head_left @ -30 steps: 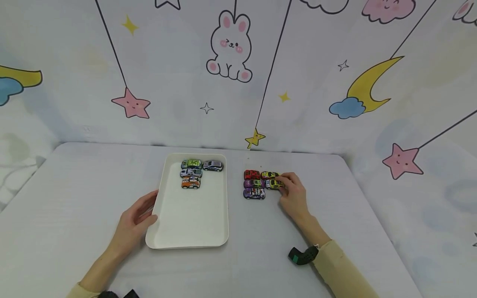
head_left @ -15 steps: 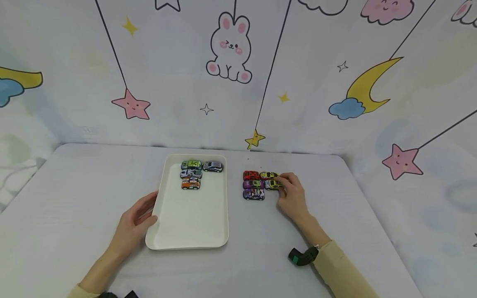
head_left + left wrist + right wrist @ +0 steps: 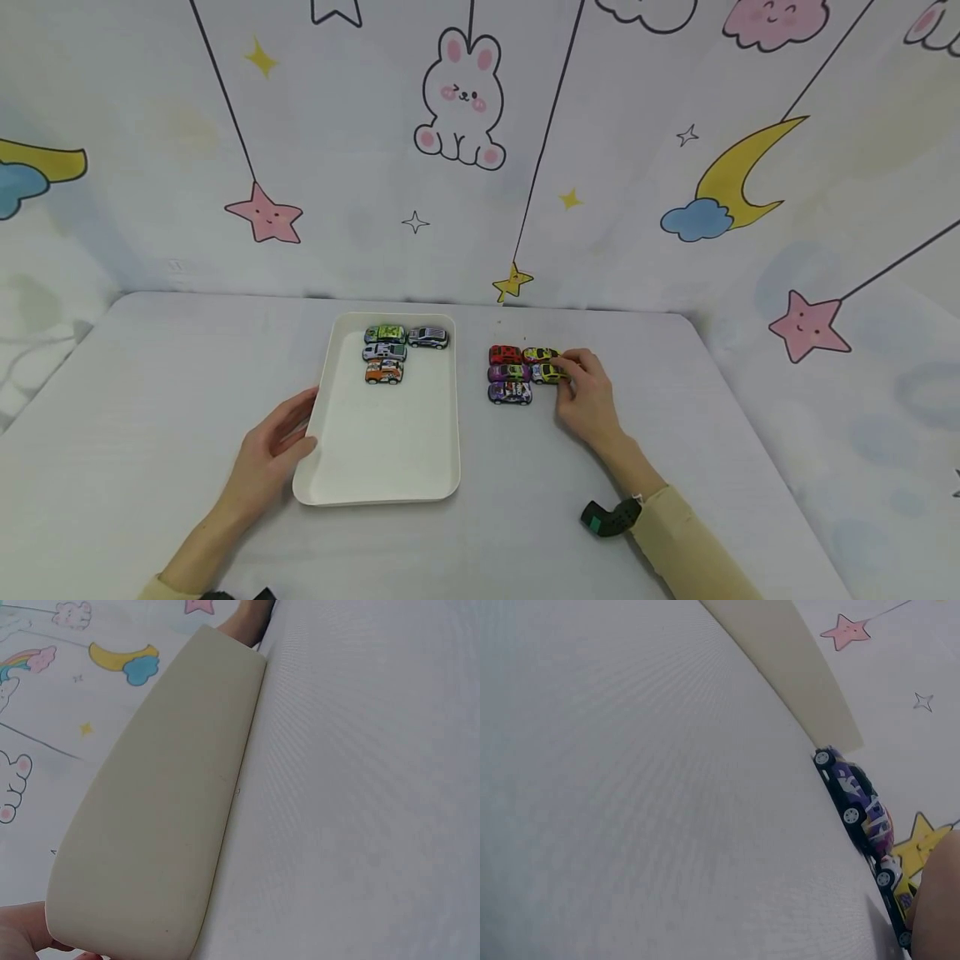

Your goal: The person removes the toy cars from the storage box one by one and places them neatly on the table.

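A shallow white tray [image 3: 375, 442] lies on the table with several toy cars in its far part. Among them are a green car [image 3: 385, 334], a grey one [image 3: 428, 337] and an orange one [image 3: 384, 372]. My left hand [image 3: 264, 454] holds the tray's left side, thumb at the rim. To the right of the tray, my right hand [image 3: 588, 398] pinches the right end of a yellow toy car [image 3: 546, 373]; its fingers cover that end. Close around that car are a yellow-and-red car [image 3: 540, 355], a red car [image 3: 505, 355], a purple-and-green one [image 3: 508, 373] and a dark purple one [image 3: 510, 393].
A white cloth covers the table [image 3: 480, 550], and its far edge meets a wall printed with a rabbit [image 3: 463, 100], stars and moons. A black wrist device [image 3: 611, 517] sits by the right sleeve [image 3: 686, 542].
The view has tipped slightly, so the whole scene sits a little lower. Both hands keep their places, left at the tray and right at the yellow toy car.
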`<state>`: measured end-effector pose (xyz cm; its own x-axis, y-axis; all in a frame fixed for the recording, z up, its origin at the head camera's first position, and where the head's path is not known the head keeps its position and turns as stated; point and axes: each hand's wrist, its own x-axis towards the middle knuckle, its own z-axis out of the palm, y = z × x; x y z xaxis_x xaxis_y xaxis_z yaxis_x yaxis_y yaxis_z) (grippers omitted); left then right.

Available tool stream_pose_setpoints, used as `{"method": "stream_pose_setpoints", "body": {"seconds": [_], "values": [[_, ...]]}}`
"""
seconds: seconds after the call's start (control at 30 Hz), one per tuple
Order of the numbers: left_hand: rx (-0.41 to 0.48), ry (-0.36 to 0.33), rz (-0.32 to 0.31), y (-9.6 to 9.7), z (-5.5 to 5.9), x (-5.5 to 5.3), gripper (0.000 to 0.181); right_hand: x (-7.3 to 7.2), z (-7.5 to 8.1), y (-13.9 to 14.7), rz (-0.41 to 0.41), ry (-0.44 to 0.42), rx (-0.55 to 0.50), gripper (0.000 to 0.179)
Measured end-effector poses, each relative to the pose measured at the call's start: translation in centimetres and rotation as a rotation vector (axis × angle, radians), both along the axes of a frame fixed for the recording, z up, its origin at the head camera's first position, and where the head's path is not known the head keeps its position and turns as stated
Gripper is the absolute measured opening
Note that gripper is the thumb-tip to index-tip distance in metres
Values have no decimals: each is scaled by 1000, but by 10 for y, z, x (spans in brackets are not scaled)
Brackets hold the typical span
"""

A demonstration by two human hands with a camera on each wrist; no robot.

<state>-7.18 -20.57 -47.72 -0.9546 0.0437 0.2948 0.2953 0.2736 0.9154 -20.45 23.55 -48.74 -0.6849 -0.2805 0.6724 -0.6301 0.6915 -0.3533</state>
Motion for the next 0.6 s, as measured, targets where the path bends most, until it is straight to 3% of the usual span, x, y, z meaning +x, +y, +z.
{"method": "stream_pose_setpoints", "body": {"seconds": [0.6], "values": [[7, 3, -9, -1, -1, 0, 56, 3, 4, -4, 7, 92, -86, 38]]}}
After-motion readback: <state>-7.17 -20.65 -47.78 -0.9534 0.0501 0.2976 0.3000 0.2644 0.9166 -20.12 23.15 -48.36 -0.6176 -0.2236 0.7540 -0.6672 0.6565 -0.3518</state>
